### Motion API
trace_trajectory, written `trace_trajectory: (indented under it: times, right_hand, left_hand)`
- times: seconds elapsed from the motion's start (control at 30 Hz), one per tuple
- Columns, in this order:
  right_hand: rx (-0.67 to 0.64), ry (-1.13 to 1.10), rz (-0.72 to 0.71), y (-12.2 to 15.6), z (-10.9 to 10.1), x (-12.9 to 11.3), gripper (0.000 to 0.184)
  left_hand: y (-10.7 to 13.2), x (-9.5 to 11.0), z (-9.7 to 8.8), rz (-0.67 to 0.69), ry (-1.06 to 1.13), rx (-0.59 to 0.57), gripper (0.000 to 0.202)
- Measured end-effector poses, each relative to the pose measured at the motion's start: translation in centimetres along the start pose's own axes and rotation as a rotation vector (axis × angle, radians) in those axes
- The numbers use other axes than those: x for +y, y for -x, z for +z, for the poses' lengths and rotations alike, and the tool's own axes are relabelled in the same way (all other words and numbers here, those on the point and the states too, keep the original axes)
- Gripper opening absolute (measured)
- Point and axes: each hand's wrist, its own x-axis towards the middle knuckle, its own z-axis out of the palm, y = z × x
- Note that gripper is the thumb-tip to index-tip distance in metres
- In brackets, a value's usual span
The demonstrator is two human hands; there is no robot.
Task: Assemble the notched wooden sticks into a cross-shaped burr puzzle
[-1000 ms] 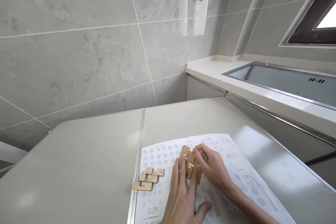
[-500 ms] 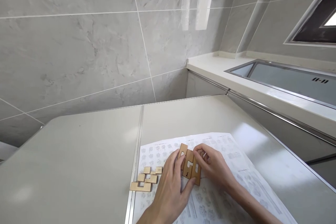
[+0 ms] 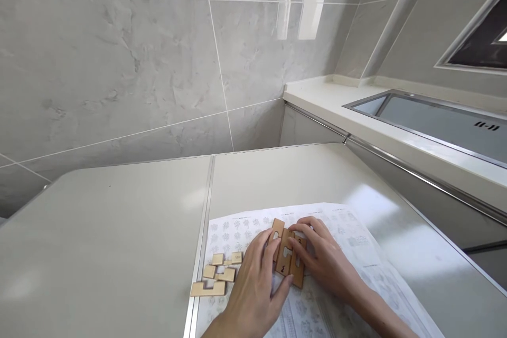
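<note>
Three flat notched wooden puzzle pieces point(image 3: 284, 260) lie side by side on the printed paper sheet point(image 3: 253, 217), with cut-outs and small dark marks on their faces. My left hand point(image 3: 253, 280) curves round them from the left, fingertips on the left piece and thumb at the near end. From the other side my right hand point(image 3: 322, 253) presses bent fingers on the upper part of the rightmost piece point(image 3: 298, 278). My fingers hide parts of the pieces. Left of my left hand rests a group of paler notched wooden pieces point(image 3: 214, 289), one overlapping the table's metal seam.
The folding table point(image 3: 134, 232) has a metal seam point(image 3: 206, 190) running through it. Behind it stands a grey tiled wall point(image 3: 158, 63). To the right are a white counter point(image 3: 317, 95) with an inset sink point(image 3: 435, 121) and a metal rail along its front.
My right fingers have shifted from a pinch at the rightmost piece's top to lying across it, and a dark mark there now shows. The camera view has moved slightly.
</note>
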Motion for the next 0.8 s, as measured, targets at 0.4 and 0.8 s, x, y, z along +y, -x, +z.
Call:
trace_trajectory:
  times: [0.4, 0.8]
  right_hand:
    - [-0.002, -0.044, 0.001, -0.10, 0.07, 0.29, 0.019]
    - [-0.022, -0.191, 0.148, -0.50, -0.67, -0.45, 0.030]
  left_hand:
    - [0.07, -0.93, 0.98, -0.048, 0.043, -0.005, 0.059]
    - [-0.02, -0.72, 0.97, -0.046, 0.062, -0.009, 0.069]
